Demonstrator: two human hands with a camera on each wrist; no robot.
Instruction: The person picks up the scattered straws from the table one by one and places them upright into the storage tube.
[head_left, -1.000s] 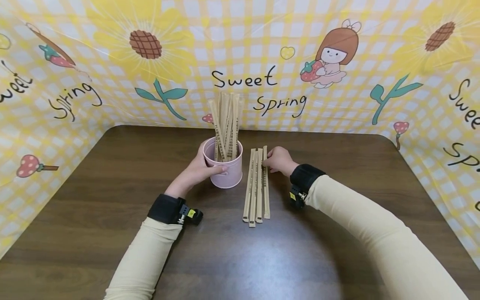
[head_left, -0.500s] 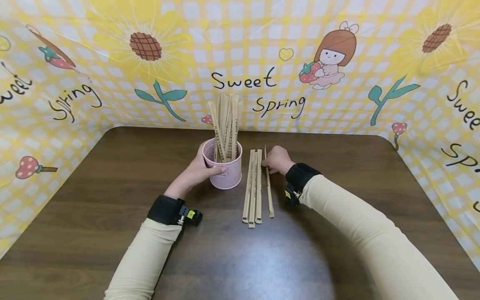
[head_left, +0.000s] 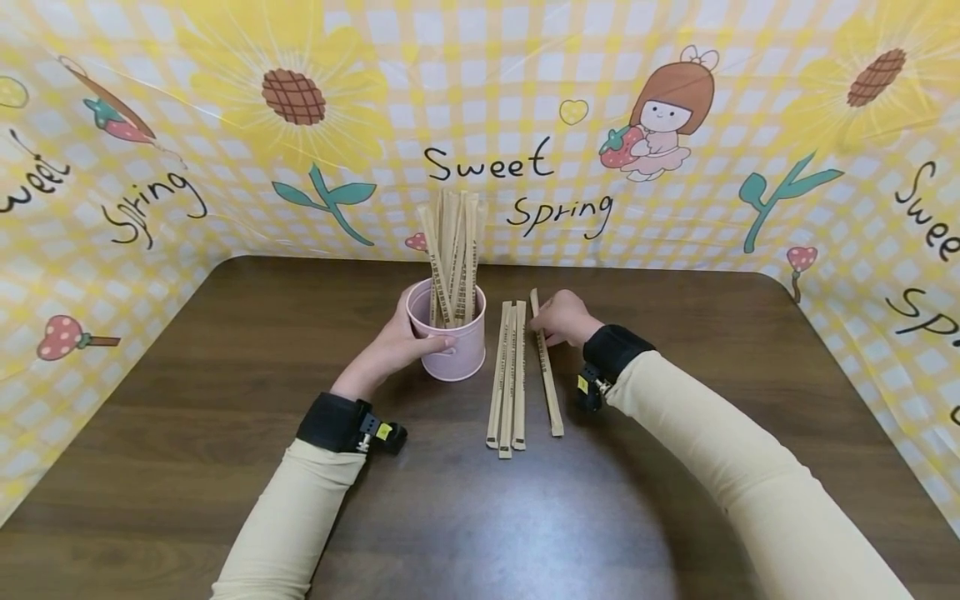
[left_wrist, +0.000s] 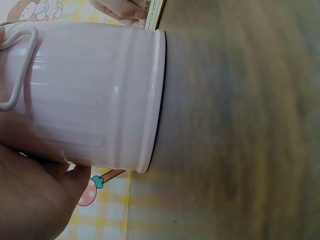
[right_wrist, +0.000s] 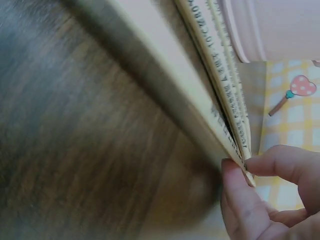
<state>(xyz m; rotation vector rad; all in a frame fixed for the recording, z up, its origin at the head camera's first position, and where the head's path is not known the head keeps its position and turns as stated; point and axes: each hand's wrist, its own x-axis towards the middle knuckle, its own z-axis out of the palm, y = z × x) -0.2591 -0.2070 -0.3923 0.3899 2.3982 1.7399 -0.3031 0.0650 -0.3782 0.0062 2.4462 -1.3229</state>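
At frame centre, the left hand (head_left: 390, 346) is gripping the pink cup (head_left: 447, 342); the right hand (head_left: 566, 318) is pinching one stick (head_left: 547, 367), angled apart from three others (head_left: 508, 379).

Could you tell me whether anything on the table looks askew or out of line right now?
Yes: one wrapped stick, pinched by the right hand, lies angled away from the three parallel sticks beside the pink cup. The left hand grips that cup, which stands upright.
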